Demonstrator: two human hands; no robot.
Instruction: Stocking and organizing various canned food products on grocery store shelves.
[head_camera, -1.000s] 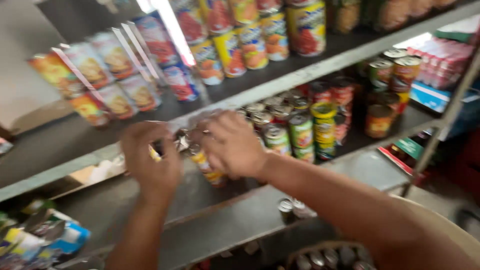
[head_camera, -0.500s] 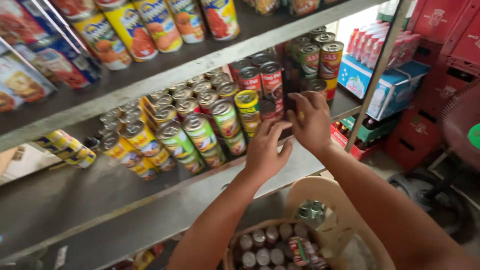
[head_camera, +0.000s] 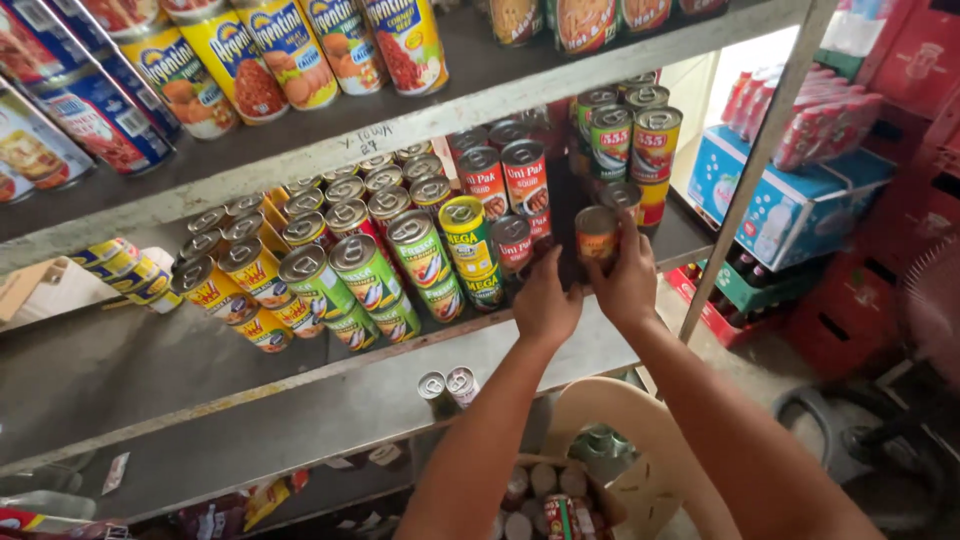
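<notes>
My right hand (head_camera: 628, 285) grips a small can with an orange label (head_camera: 596, 235) at the right end of the middle shelf (head_camera: 120, 375). My left hand (head_camera: 545, 305) rests just left of it, fingers against a short red-labelled can (head_camera: 513, 243); whether it grips that can is unclear. Rows of green, yellow and red cans (head_camera: 365, 265) stand stacked to the left. Behind my hands, taller stacks of green-and-red cans (head_camera: 630, 140) fill the shelf's right end.
Large cans (head_camera: 260, 55) line the upper shelf. Two small cans (head_camera: 448, 385) sit on the lower shelf. A box of cans (head_camera: 545, 500) rests on a beige plastic chair (head_camera: 650, 470) below. A metal upright (head_camera: 755, 165), blue cartons (head_camera: 790, 205) and red crates (head_camera: 900, 90) stand at right.
The view has shifted right along the shelf. Both hands moved from the middle cans to the right end, and my right hand now holds an orange-labelled can.
</notes>
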